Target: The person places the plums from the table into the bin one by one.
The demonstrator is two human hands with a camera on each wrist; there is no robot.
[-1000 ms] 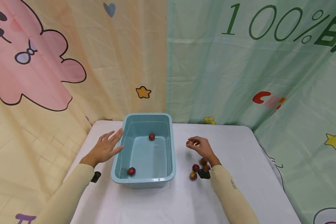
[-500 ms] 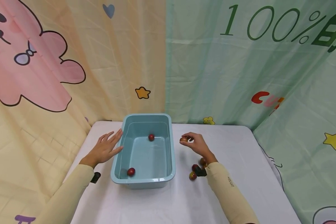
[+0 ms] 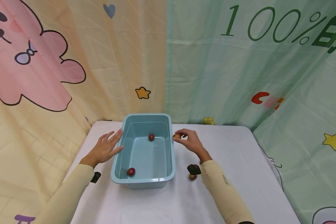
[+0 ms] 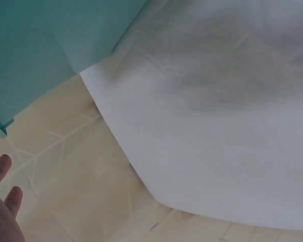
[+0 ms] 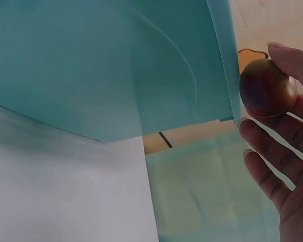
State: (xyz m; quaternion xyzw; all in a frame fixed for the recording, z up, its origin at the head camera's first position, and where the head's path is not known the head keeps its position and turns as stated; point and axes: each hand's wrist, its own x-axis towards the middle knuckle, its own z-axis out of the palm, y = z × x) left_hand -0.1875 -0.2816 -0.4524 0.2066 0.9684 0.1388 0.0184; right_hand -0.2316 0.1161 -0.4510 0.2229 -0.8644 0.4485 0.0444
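A round reddish-brown plum [image 3: 177, 136] is pinched between the thumb and fingers of my right hand [image 3: 191, 142], at the right rim of a blue plastic tub [image 3: 143, 184]. In the right wrist view the held plum [image 5: 266, 88] shows a greenish top, and the tub's outer wall [image 5: 91, 65] is close beside it. My left hand [image 3: 103, 150] has spread fingers that touch the tub's left rim. Inside the tub lie one red plum [image 3: 151, 137] near the back and another plum [image 3: 131, 171] at the front left.
On the white table [image 3: 145, 205], a red-and-yellow plum [image 3: 193, 177] lies right of the tub, with another partly hidden behind the black wrist camera [image 3: 194, 169]. Printed curtains [image 3: 212, 77] hang behind the table and along its sides.
My right hand has carried the plum leftward and slightly away from me, up to the tub's right rim. The right forearm now covers more of the plums on the table. My left hand stays put.
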